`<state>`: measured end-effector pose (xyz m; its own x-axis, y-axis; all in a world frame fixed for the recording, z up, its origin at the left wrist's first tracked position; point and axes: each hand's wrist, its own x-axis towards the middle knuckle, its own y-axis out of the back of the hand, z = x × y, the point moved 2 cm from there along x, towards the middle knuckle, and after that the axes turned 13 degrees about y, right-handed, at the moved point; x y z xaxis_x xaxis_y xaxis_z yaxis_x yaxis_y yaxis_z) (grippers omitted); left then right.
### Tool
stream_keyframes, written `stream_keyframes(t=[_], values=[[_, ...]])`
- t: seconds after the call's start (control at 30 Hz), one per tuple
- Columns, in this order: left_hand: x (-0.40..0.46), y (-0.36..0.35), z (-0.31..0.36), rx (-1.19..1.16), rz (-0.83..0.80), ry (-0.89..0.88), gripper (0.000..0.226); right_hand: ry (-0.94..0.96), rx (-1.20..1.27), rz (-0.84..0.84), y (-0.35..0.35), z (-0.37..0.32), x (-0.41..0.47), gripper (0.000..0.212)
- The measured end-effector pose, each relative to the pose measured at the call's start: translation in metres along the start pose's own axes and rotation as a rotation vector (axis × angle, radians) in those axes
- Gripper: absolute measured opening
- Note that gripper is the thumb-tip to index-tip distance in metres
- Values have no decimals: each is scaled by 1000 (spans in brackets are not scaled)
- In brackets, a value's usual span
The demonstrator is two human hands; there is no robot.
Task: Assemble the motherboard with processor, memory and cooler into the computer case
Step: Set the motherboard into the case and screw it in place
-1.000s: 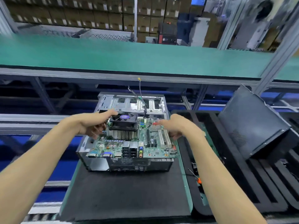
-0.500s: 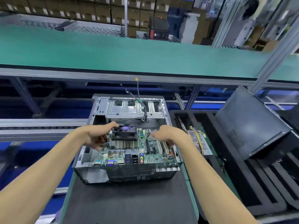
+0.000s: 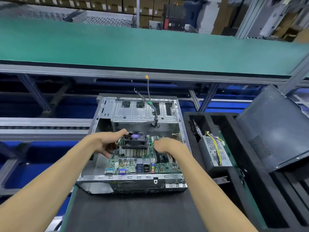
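Both hands, left hand [image 3: 107, 143] and right hand [image 3: 164, 145], gripping motherboard [image 3: 142, 162], now lower inside computer case [image 3: 103, 111]

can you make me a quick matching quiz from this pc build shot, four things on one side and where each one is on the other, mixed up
Things:
1. cooler
2. power supply
3. side panel
4. orange-tipped cable

Places:
A. leaning over the far right of the black foam tray
B. sticking up above the far end of the computer case
C. on the motherboard, between the left hand and right hand
D. lying in a slot of the black foam tray, right of the case

Pairs: 1-C, 2-D, 3-A, 4-B
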<state>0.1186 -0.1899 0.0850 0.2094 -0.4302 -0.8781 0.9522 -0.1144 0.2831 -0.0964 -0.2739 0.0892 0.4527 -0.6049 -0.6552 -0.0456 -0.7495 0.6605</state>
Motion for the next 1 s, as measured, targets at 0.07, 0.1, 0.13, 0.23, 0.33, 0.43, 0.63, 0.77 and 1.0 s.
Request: stream_keyframes(t=[0.07,0.1,0.13,0.23,0.33,0.43,0.63,0.77,1.0], values=[[7,-4,5,-9,13,-20,82,-20,-5,28,0,4,6,55],[11,-5,8,-15,21,-30,85,-31,-15,36,1,6,8,54],[15,-7,10,-24,24,-39,86,-43,-37,42,0,8,10,54],[27,-10,17,-58,27,-60,85,-54,-45,37,1,13,18,54],[40,-11,18,-93,118,-56,89,-36,-56,67,4,14,27,55],[53,-9,16,-172,145,-44,91,-50,-83,134,8,14,37,52],[66,-15,13,-310,78,-37,96,-143,-107,141,8,19,64,57],[72,-16,14,-314,91,-41,96,-135,40,201,1,26,71,58],[71,-14,18,-354,192,-25,74,-101,-38,111,2,18,68,70]])
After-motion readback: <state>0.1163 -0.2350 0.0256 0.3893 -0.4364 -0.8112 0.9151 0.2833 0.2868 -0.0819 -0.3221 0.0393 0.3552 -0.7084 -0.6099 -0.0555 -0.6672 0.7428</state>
